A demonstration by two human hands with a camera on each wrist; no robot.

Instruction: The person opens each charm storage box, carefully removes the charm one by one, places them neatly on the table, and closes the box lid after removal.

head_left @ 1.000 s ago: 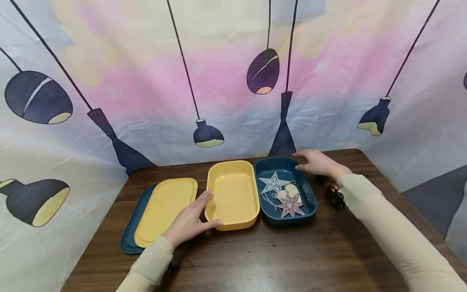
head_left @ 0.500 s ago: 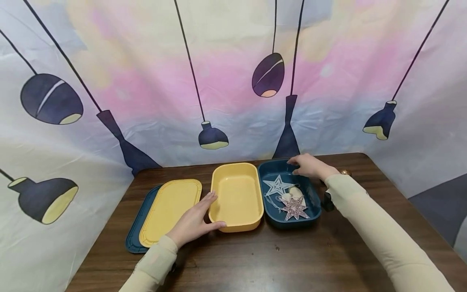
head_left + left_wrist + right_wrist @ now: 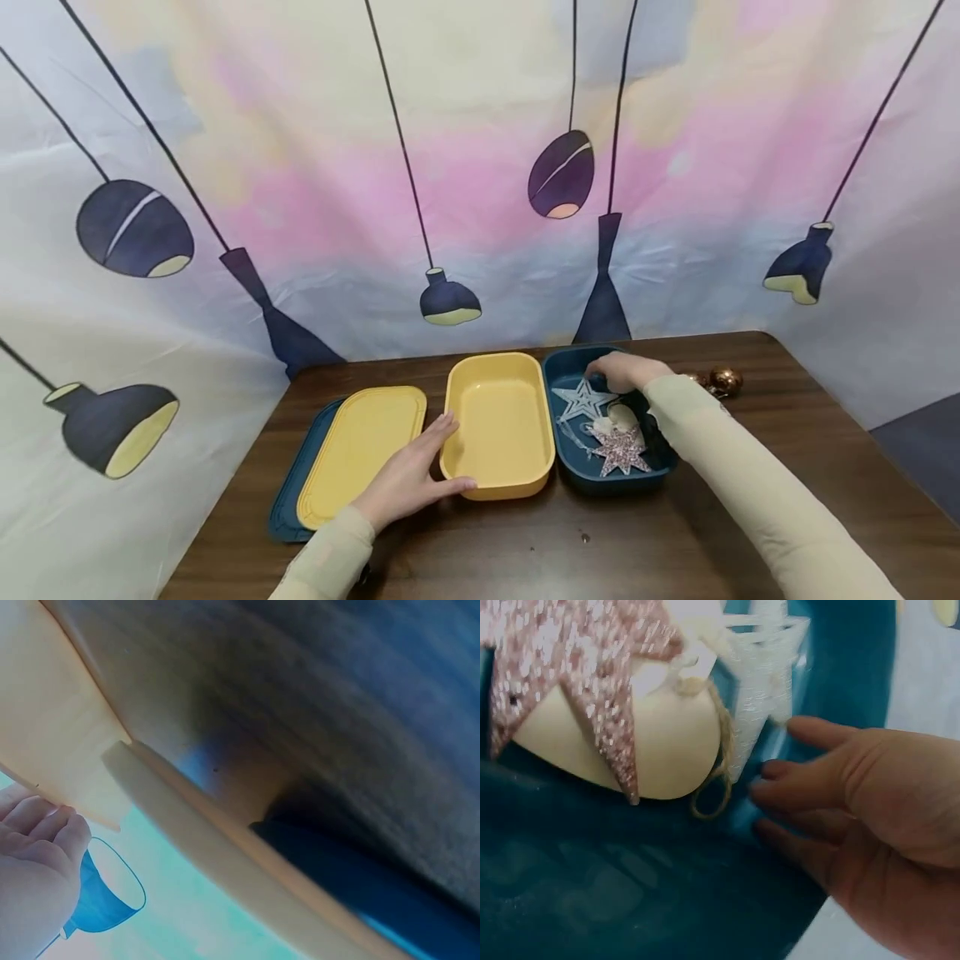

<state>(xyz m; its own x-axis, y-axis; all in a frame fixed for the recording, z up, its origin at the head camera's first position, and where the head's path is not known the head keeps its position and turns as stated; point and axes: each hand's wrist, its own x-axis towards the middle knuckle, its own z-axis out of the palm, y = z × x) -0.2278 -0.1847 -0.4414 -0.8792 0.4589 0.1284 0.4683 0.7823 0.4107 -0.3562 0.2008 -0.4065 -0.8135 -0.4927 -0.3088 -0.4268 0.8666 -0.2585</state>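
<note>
My left hand (image 3: 408, 475) rests against the left side and front corner of a yellow plastic box (image 3: 498, 429), fingers spread. Its fingers (image 3: 49, 829) touch the box wall in the left wrist view. My right hand (image 3: 626, 372) reaches down into the dark blue box (image 3: 570, 467) beside it. There, a white star ornament (image 3: 583, 401) lies close to the thumb and fingertips; whether they touch it is hard to tell. A pink glitter star (image 3: 621, 450) overlaps a pale wooden heart (image 3: 679, 742) with a twine loop (image 3: 712, 799).
Left of the yellow box, a yellow lid (image 3: 363, 450) overlaps a dark blue lid (image 3: 288, 504). Copper-coloured baubles (image 3: 726, 381) sit right of the blue box, partly hidden by the right sleeve. A printed cloth (image 3: 510, 233) hangs behind the wooden table (image 3: 525, 558).
My right hand has moved from the blue box's right rim inward and down towards the white star. The left hand keeps its place at the yellow box. The head view has shifted slightly.
</note>
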